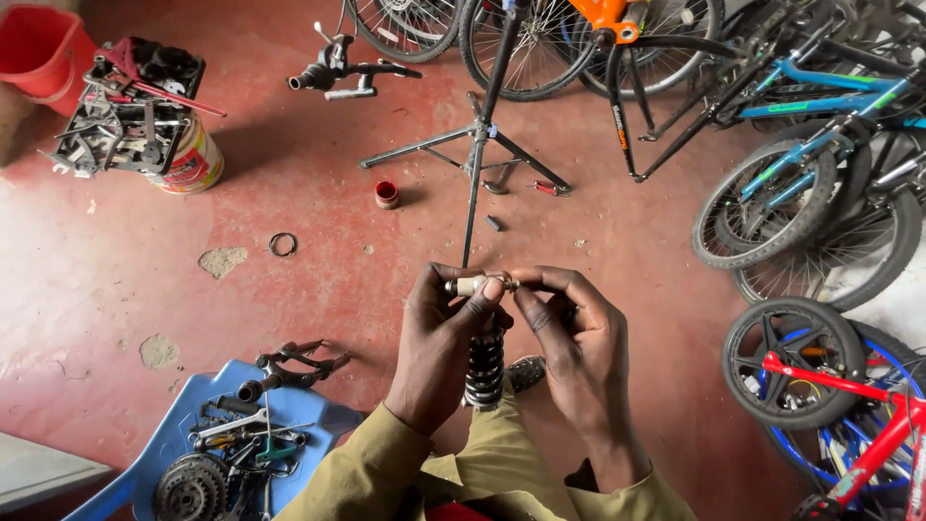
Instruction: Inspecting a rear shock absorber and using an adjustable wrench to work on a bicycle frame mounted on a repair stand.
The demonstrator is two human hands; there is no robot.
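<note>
Both hands meet at the picture's centre: the left hand (446, 342) grips a black coil spring (485, 367) standing upright, while the right hand (569, 338) pinches the small metal fitting (475, 285) at its top. At eight o'clock a blue chair (183, 425) holds tools. Farther off, at twelve o'clock, stands a repair stand (477, 145); bicycles (810, 183) crowd two o'clock.

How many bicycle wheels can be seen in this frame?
About 6, more may be hidden: two wheels at top centre, two overlapping wheels at right, a small black wheel at lower right, and a blue-rimmed one behind it.
</note>
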